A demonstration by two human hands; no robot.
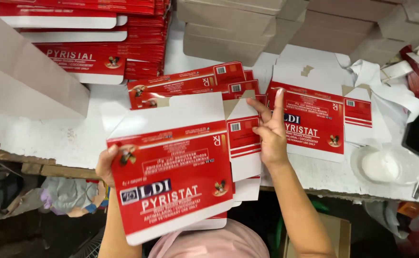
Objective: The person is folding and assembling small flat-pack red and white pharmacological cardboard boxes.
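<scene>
Nearest: left hand grips the left edge of a flat red-and-white carton blank, thumb over the front face, other fingers hidden behind it. The blank is held above the counter edge, tilted, long axis running roughly 8 to 2 o'clock.

Right hand sits at 2 o'clock from the blank's centre, on its side flap. Index finger points straight up to 12, other fingers curled loosely; can't tell whether it pinches the flap or just presses it. Right hand is the nearer one to the flap.

Beyond, at 1 o'clock: another blank flat on the counter. At 11: stack of red blanks. Far edge: grey cartons, cut off by the frame.
</scene>
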